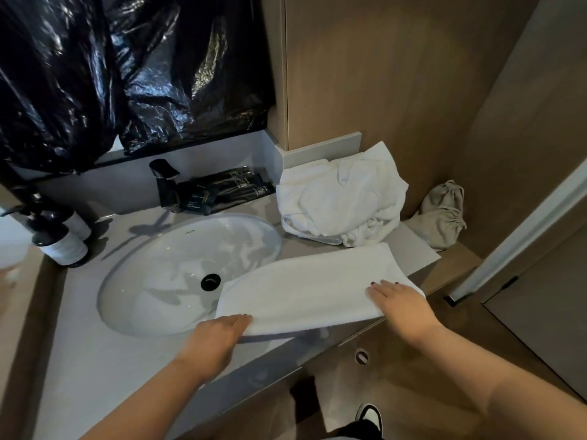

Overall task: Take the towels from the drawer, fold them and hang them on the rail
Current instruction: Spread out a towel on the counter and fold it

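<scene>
Presently, notes from the head view:
Folded towel: white towel [311,281] lies as a long folded band on the grey counter [95,360], its left end overhanging the basin's near-right rim, its right end reaching the counter's front edge.
Left hand: left hand [216,336] sits at the towel's near-left corner; fingertips are tucked at or under the edge, thumb not visible. Whether it pinches the cloth or only touches it, I cannot tell.
Right hand: right hand [400,303] lies flat on top of the towel's right end, fingers straight and together, pressing down, gripping nothing.
Towel pile: crumpled heap of white towels [343,198] at the back right of the counter, against the wood-panelled wall, just behind the folded towel and apart from it.
Basin: oval white sink [178,268] with a black drain, sunk in the counter; black tap [165,179] behind it.
Back edge: dark toiletry packets [228,188] beside the tap; dark pump bottles [60,230] at far left.
Above: black plastic sheeting [127,68] covers the wall behind the basin.
Right ledge: beige drawstring bags [441,214] in the corner.
</scene>
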`<state>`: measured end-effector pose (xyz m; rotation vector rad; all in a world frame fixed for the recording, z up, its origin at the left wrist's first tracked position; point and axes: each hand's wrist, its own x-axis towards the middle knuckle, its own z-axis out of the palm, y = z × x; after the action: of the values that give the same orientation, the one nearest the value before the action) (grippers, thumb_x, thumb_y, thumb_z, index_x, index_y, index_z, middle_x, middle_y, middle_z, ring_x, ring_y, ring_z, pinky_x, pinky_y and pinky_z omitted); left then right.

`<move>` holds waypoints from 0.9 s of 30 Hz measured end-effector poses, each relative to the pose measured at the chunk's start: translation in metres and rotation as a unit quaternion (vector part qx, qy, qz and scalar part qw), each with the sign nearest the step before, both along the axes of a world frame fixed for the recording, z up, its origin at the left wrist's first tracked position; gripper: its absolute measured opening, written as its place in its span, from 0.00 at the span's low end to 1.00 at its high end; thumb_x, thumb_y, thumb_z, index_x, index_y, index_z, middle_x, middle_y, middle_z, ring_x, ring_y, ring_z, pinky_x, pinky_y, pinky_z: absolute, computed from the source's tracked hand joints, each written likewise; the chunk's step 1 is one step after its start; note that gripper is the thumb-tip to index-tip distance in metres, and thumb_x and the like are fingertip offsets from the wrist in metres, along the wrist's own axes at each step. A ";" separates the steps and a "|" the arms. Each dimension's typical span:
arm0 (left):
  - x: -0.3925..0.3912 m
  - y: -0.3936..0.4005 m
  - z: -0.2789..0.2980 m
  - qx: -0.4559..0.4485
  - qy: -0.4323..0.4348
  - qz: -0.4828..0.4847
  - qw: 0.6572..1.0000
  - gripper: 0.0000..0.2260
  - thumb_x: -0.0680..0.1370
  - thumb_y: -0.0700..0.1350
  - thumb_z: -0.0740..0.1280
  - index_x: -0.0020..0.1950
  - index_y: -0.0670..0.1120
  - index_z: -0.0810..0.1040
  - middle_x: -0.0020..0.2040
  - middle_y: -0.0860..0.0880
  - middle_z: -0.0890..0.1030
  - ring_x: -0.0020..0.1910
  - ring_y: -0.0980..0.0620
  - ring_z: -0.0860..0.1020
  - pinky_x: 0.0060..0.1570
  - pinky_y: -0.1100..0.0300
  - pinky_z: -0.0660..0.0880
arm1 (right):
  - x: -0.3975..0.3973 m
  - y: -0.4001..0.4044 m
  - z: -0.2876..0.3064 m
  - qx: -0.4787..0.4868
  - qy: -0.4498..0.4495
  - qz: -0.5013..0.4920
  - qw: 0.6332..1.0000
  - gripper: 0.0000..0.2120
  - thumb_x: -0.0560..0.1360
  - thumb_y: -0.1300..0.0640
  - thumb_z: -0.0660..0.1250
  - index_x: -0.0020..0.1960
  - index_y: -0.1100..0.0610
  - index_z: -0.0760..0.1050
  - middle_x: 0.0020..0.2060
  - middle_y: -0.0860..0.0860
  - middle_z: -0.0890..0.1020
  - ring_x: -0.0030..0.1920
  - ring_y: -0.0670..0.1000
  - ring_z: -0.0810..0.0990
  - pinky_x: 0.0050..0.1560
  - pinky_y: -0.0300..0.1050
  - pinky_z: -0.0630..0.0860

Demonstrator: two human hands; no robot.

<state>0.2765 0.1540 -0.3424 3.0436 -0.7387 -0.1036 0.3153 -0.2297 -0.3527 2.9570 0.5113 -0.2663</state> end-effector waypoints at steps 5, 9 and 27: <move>0.003 0.031 -0.010 -0.075 0.055 0.065 0.994 0.18 0.80 0.42 0.63 0.69 0.55 0.76 0.62 0.53 0.81 0.58 0.48 0.80 0.58 0.59 0.74 | -0.005 -0.032 0.016 0.020 0.006 -0.045 0.999 0.28 0.77 0.66 0.58 0.75 0.48 0.65 0.75 0.46 0.67 0.76 0.49 0.63 0.72 0.43 0.62; 0.014 0.039 -0.003 -0.247 0.114 0.151 0.950 0.11 0.78 0.39 0.68 0.49 0.57 0.82 0.45 0.57 0.84 0.45 0.56 0.81 0.46 0.68 0.73 | -0.003 -0.043 0.023 0.097 0.028 -0.099 0.990 0.26 0.76 0.64 0.60 0.71 0.45 0.71 0.71 0.44 0.73 0.72 0.48 0.68 0.71 0.43 0.64; 0.045 -0.010 -0.027 -0.395 0.017 0.384 0.834 0.14 0.79 0.61 0.53 0.55 0.55 0.71 0.38 0.53 0.78 0.39 0.48 0.77 0.38 0.50 0.75 | 0.038 -0.048 0.003 0.554 -0.086 -0.299 0.772 0.07 0.80 0.63 0.63 0.53 0.51 0.75 0.46 0.46 0.79 0.45 0.39 0.77 0.39 0.30 0.72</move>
<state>0.3219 0.1439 -0.3690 2.2692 0.4137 0.1280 0.3528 -0.2781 -0.3501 4.1365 -0.5787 0.4431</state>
